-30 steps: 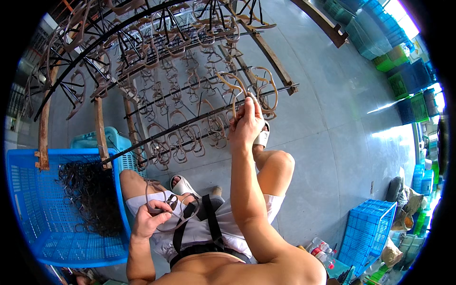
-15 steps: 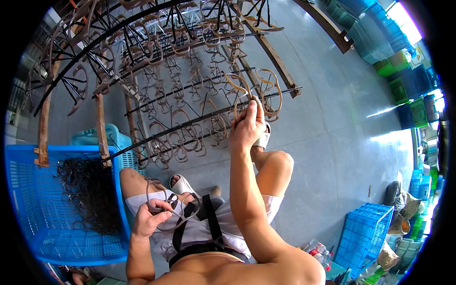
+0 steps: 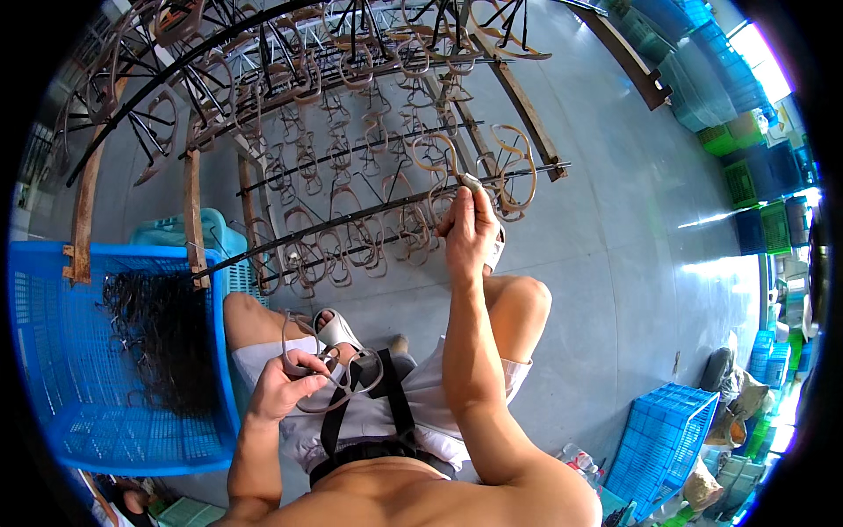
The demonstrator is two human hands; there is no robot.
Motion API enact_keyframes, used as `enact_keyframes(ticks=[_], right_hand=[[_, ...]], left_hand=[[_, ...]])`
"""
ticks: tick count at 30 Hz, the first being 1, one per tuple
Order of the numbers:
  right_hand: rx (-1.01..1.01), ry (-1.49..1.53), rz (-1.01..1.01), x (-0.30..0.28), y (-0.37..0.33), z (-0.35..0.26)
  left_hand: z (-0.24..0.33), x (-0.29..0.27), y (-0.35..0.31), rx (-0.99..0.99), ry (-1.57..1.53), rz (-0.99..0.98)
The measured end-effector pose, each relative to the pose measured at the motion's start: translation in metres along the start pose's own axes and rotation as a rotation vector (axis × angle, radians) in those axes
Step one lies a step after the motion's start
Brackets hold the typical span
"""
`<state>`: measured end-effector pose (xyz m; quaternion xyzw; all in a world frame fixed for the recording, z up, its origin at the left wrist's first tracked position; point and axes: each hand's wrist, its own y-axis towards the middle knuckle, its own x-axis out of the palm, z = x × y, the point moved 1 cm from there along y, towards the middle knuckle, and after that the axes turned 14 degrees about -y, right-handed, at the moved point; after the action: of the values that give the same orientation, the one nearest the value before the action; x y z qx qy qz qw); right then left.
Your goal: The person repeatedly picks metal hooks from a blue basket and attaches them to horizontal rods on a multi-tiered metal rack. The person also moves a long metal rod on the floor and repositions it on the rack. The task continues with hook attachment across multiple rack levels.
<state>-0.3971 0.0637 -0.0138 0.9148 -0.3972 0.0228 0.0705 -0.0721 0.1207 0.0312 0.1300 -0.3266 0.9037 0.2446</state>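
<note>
- A brown-grey, thin-rimmed looped frame (image 3: 381,373), apparently plastic, is held above the lap, pinched between the thumb and fingers of the left hand (image 3: 285,391).
- An amber-tan, thin-rimmed looped frame (image 3: 532,180) is seen near the outer end of a long, thin, dark rod (image 3: 553,168); its middle appears to be pinched by the bunched fingertips of the right hand (image 3: 472,224).
- Both frames are judged light and fairly stiff, with some spring in the rims; slipping is thought unlikely if a dry pinch is used.
- The thin rims could be bent or scratched under pressure, so the thicker middle is best taken hold of, and the wide loops are best left unsqueezed.
- The exact contact at the right fingertips is hidden, and whether the tan frame is touching the rod cannot be told.
- Part of the brown-grey frame is covered by the left fingers.
- Strands in the dark tangled heap (image 3: 158,342) inside the blue plastic lattice basket (image 3: 140,430) cannot be told apart.
- The upper frames are cut off by the picture's edge.
</note>
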Motion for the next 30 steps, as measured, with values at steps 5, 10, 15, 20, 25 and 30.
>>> enact_keyframes(ticks=[5, 10, 15, 20, 25, 30], right_hand=[[-0.067, -0.155, 0.041, -0.005, 0.007, 0.004], [-0.041, -0.12, 0.085, -0.007, 0.011, 0.007], [-0.461, -0.75, 0.319, 0.002, -0.018, -0.011], [-0.368, -0.363, -0.586, 0.018, -0.086, -0.076], [0.245, 0.144, -0.737, 0.042, -0.178, -0.077], [0.018, 0.008, -0.121, 0.046, -0.149, -0.053]], left_hand=[[0.0, -0.001, 0.0, 0.054, -0.007, -0.046], [0.002, 0.003, -0.002, 0.189, -0.069, -0.017], [0.009, 0.005, -0.008, 0.433, -0.095, 0.054], [0.014, 0.021, 0.0, 0.715, -0.126, 0.185], [-0.002, 0.048, 0.016, 1.172, 0.116, 0.344], [-0.006, 0.046, 0.023, 0.929, 0.115, 0.218]])
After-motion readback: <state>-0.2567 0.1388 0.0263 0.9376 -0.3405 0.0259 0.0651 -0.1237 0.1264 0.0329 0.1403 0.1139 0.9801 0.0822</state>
